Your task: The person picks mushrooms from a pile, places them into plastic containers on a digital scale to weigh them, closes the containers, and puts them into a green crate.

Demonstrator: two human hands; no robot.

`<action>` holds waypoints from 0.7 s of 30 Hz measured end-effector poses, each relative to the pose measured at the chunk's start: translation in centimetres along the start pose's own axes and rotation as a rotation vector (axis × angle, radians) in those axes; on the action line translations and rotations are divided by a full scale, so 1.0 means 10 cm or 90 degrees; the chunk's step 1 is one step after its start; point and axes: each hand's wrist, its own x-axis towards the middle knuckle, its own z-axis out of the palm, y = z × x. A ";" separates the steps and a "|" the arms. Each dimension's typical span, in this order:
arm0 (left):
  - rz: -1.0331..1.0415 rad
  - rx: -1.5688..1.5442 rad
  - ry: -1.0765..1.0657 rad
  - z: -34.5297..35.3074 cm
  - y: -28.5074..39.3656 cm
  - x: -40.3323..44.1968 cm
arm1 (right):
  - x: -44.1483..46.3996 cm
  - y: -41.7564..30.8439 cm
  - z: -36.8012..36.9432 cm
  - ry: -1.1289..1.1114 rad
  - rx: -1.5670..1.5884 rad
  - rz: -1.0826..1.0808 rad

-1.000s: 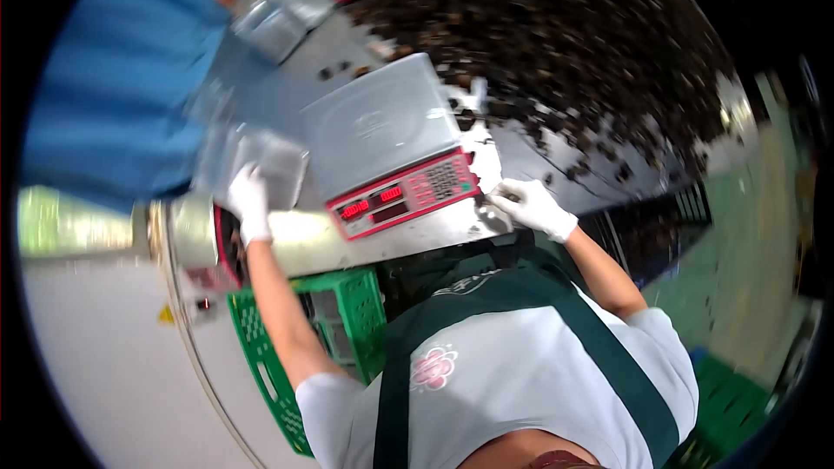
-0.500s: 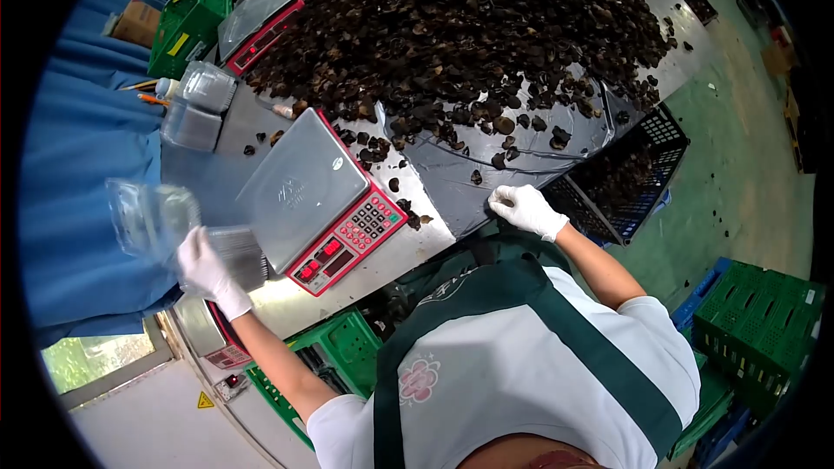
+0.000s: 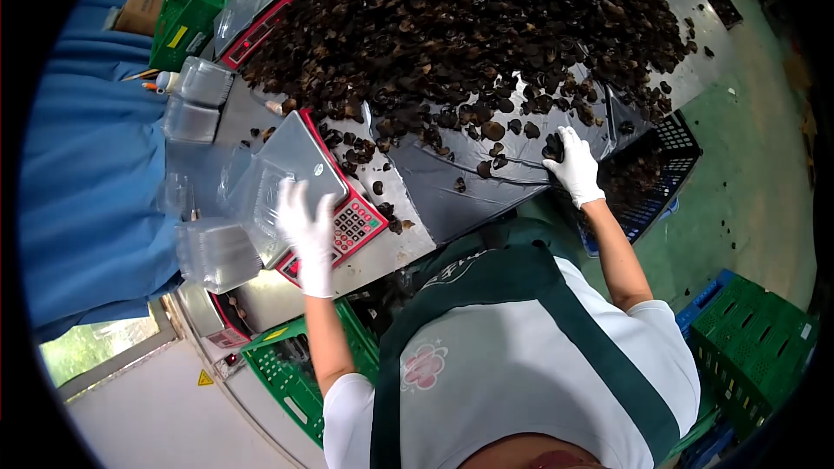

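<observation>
An open clear plastic clamshell box point(image 3: 259, 200) lies on the grey pan of a red scale point(image 3: 354, 224), its lid spread toward the left. My left hand point(image 3: 306, 224), in a white glove, is over the scale at the box's right side. Its fingers are spread and hold nothing; contact with the box is hard to judge. Over the dark plastic sheet point(image 3: 452, 195), my gloved right hand point(image 3: 576, 168) has its fingers curled around a dark mushroom piece point(image 3: 552, 148). Behind it spreads a large heap of dark, mushroom-like pieces point(image 3: 460, 35).
Stacked clear boxes point(image 3: 219, 254) stand left of the scale, with more farther back. A second red scale point(image 3: 254, 16) and a green crate point(image 3: 193, 9) sit at the back left. A black crate point(image 3: 673, 178) is beside the table's right edge; green crates point(image 3: 747, 339) stand lower right.
My left hand has moved right from the stacked boxes; the clear box it held now lies on the scale. My right hand has reached farther right and forward to a mushroom piece.
</observation>
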 end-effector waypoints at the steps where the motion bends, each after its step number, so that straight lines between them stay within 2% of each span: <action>1: 0.005 -0.146 0.001 0.10 0.33 -0.04 | 0.02 0.01 0.04 -0.001 -0.001 -0.016; 2: -0.018 -0.266 -0.072 0.18 0.68 -0.13 | 0.01 0.04 0.12 -0.002 0.010 -0.034; 4: -0.028 -0.315 -0.271 0.51 1.18 -0.37 | 0.02 -0.03 0.16 -0.025 0.025 -0.035; 5: 0.017 -0.287 -0.316 0.63 1.40 -0.41 | 0.02 -0.05 0.19 -0.024 0.034 -0.044; 7: -0.013 -0.280 -0.405 0.88 1.70 -0.38 | 0.04 -0.06 0.22 -0.042 0.055 -0.056; 9: 0.015 -0.211 -0.376 1.17 1.90 -0.31 | 0.08 -0.10 0.20 -0.048 0.049 -0.059; 11: 0.023 -0.207 -0.336 1.41 2.06 -0.16 | 0.18 -0.20 0.09 -0.154 0.065 0.020; 14: 0.044 -0.201 -0.285 1.74 2.30 0.10 | 0.32 -0.24 0.11 -0.176 0.077 0.040; 17: 0.053 -0.219 -0.241 1.96 2.59 0.41 | 0.50 -0.28 0.19 -0.148 0.110 0.048; 20: 0.084 -0.172 -0.274 2.26 2.83 0.68 | 0.81 -0.21 0.41 -0.056 0.161 0.005; 21: 0.037 -0.270 -0.370 2.21 2.88 0.87 | 0.97 -0.13 0.50 -0.011 0.163 -0.021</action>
